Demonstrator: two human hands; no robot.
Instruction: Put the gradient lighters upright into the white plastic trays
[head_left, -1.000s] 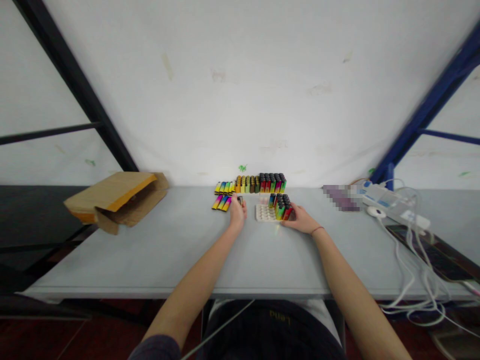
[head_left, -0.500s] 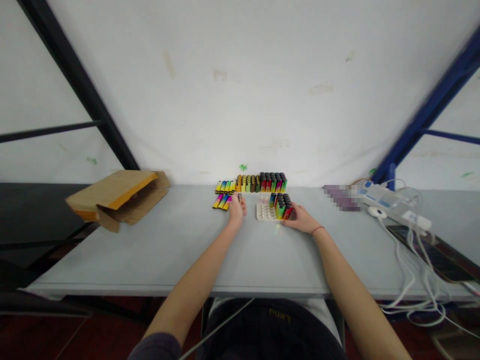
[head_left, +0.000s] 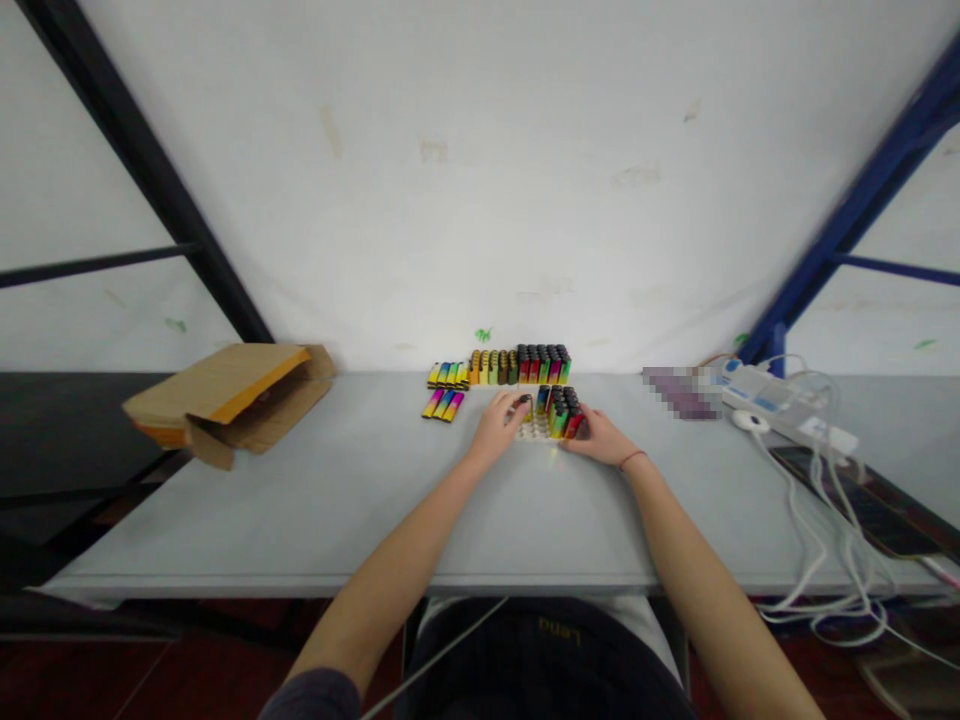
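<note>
Head view: the left hand's (head_left: 495, 428) fingers pinch a lighter (head_left: 528, 408) at the tray's (head_left: 534, 436) mostly bare left part; upright lighters (head_left: 566, 412) fill its right. The right hand (head_left: 604, 438) touches that end, grip unclear. Loose lighters (head_left: 442, 405) lie leftward.

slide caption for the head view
Left hand holds a lighter at the white tray, right hand beside its upright lighters.

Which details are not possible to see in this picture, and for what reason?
In the head view:
Part of the lighter held by the left hand: fingers cover it.
Part of the white tray: standing lighters hide it.
Details of the purple item: pixelated.
Upper end of the blue post: cut off by the right edge.
</note>
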